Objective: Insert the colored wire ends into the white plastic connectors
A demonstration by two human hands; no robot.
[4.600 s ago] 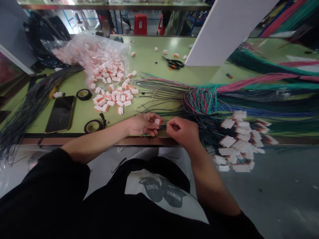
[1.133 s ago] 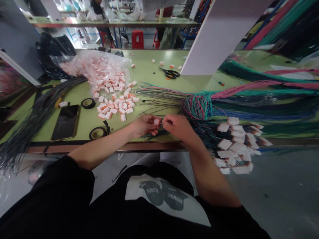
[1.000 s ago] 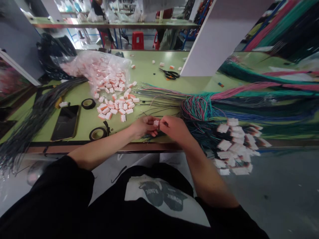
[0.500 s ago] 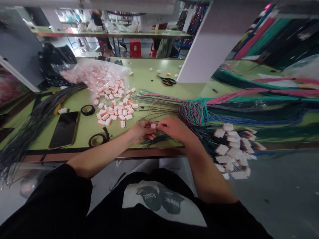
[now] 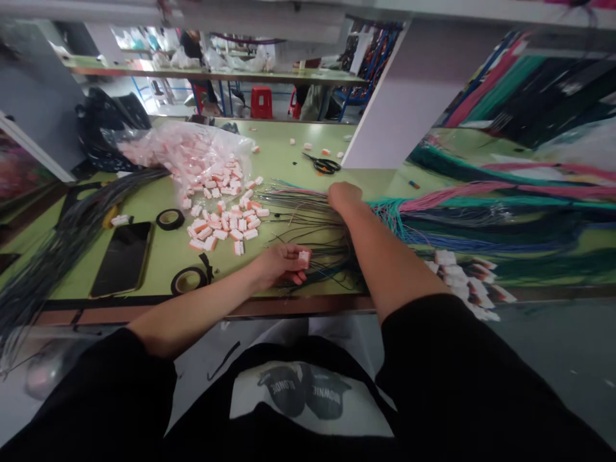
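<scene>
Between the thumb and fingers of my left hand (image 5: 283, 264) is a white and orange plastic connector housing (image 5: 304, 256), held just above the table's front edge. Thin dark wires (image 5: 327, 251) run beside it to the right. My right hand (image 5: 344, 195) is farther back, over the bundle of pink, green and grey wires (image 5: 301, 194). Its fingers point down and are hidden behind the back of the hand, so I cannot see whether they grip a wire. A pile of loose connector housings (image 5: 231, 221) lies left of my hands.
A clear bag (image 5: 192, 144) of housings stands at the back left. Nearer are tape rolls (image 5: 188, 280) and a phone (image 5: 121, 258). Scissors (image 5: 323, 164) lie beside the white post (image 5: 392, 102). Finished-looking wired connectors (image 5: 464, 282) hang over the right edge.
My right hand has left the connector housing and moved back and to the right, over the wire bundle. My left hand still holds the housing, slightly nearer me.
</scene>
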